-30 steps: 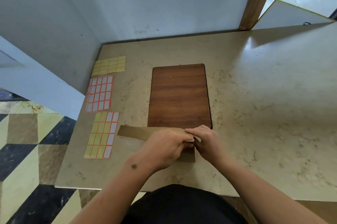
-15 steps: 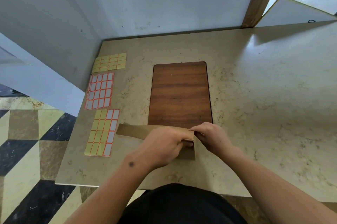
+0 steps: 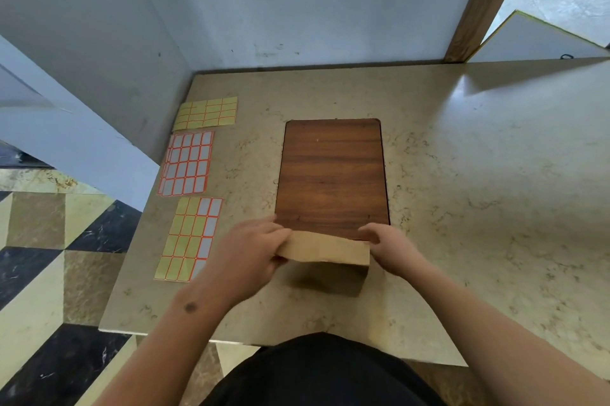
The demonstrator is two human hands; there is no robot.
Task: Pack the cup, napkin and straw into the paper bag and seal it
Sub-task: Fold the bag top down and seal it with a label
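One head cam, wide-angle, looks fwd and steeply down; table (image 3: 462, 174) close, fills frame centre-right; wall up top.

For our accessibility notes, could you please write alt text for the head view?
Two bare hands, left hand and right hand, grip the folded top of a brown paper bag on a beige marble table, before a dark wooden board; three label-sticker sheets lie left.

The paper bag (image 3: 325, 250) is plain tan. At its 12 o'clock a board (image 3: 331, 174) shows dark brown wood grain. The counter (image 3: 478, 191) is beige marble with faint veins. At the bag's 10 o'clock, sticker sheets (image 3: 186, 163) are yellow and white, edged orange. The floor (image 3: 49, 257) has black, olive and cream triangles.
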